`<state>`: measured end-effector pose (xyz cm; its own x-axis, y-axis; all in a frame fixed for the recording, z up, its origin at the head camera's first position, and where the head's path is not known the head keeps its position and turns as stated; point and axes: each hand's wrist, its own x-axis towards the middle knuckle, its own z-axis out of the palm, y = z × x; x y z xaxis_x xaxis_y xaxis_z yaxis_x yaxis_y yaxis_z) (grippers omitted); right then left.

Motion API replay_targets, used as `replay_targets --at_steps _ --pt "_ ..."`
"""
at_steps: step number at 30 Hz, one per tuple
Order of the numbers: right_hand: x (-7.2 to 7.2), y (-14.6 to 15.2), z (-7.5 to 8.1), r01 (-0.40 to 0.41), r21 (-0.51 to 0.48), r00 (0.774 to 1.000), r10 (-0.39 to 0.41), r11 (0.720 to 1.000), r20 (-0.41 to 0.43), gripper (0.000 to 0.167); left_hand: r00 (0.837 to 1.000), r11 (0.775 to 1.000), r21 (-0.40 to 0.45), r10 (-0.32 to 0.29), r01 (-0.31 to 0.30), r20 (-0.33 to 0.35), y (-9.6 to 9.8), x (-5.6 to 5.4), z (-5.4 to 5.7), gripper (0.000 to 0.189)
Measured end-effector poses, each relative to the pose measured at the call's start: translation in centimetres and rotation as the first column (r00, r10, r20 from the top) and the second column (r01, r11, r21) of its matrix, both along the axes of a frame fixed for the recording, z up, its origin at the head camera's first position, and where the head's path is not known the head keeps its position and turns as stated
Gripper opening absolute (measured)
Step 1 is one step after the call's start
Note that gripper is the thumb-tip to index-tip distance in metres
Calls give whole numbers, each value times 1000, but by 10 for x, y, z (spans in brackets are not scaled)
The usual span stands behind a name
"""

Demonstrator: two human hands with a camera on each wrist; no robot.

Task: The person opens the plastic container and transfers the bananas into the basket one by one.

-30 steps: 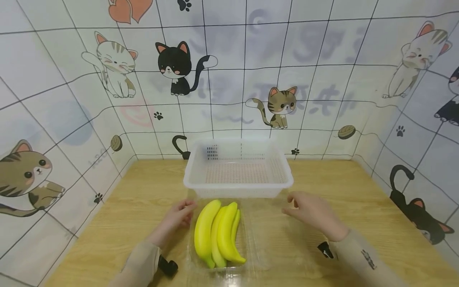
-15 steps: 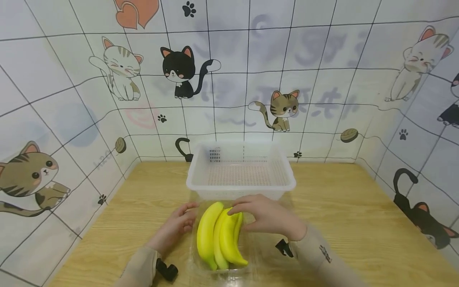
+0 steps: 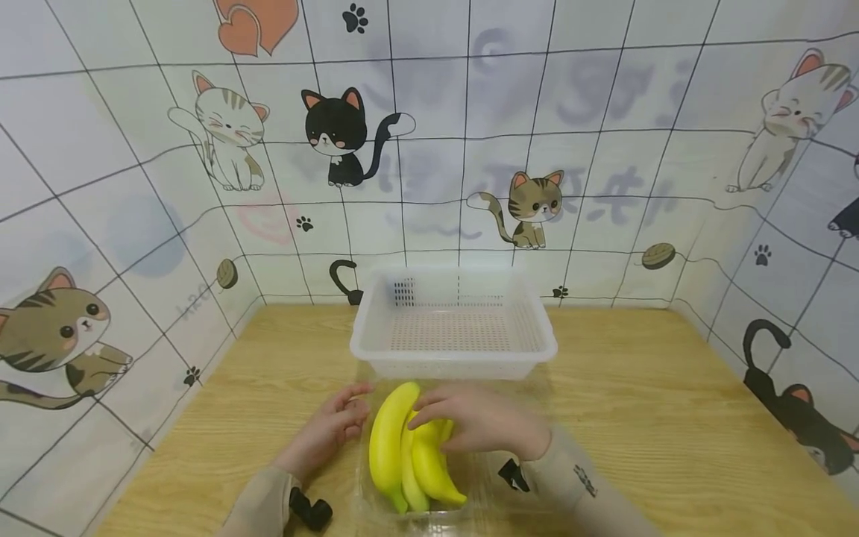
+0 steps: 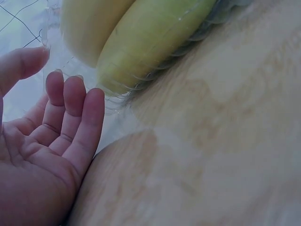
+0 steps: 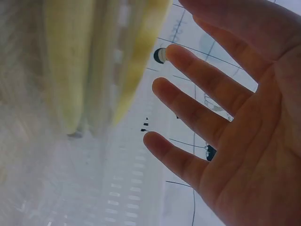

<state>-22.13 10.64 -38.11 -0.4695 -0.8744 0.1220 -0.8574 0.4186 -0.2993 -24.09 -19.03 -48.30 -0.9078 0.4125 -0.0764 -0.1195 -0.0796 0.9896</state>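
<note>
Several yellow bananas [image 3: 391, 447] lie side by side in a clear plastic container [image 3: 363, 488] at the front of the table. My right hand [image 3: 488, 422] hovers over their upper right part, fingers spread. In the right wrist view, that hand [image 5: 235, 122] shows straight fingers, apart from the bananas [image 5: 68, 70]. At the container's left wall is my left hand [image 3: 329, 426], its fingers loosely bent. In the left wrist view, its fingertips [image 4: 75, 87] are close to the clear wall; I cannot tell whether they touch it.
A white perforated plastic basket [image 3: 453, 365] stands just behind the container. The wooden table [image 3: 624, 388] is bounded by walls covered in cat-patterned sheeting [image 3: 429, 171]. Black wrist devices [image 3: 310, 510] are strapped near both sleeves.
My right hand has moved left from beside the container to over the bananas, its fingers spreading. My left hand stays by the container's left side. The view has shifted slightly.
</note>
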Motion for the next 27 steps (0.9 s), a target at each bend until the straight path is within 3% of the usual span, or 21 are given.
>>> replay_targets --at_steps 11,18,27 --pt "-3 -6 -14 28 72 999 -26 997 -27 47 1000 1000 -23 -5 4 -29 -1 0 1 44" --pt "-1 -8 -16 36 65 998 -33 997 -45 45 1000 1000 -25 -1 0 -11 -2 1 -4 44" --pt "-1 -9 -18 31 65 998 -27 997 -61 42 999 1000 -19 -17 16 -33 -1 0 1 43"
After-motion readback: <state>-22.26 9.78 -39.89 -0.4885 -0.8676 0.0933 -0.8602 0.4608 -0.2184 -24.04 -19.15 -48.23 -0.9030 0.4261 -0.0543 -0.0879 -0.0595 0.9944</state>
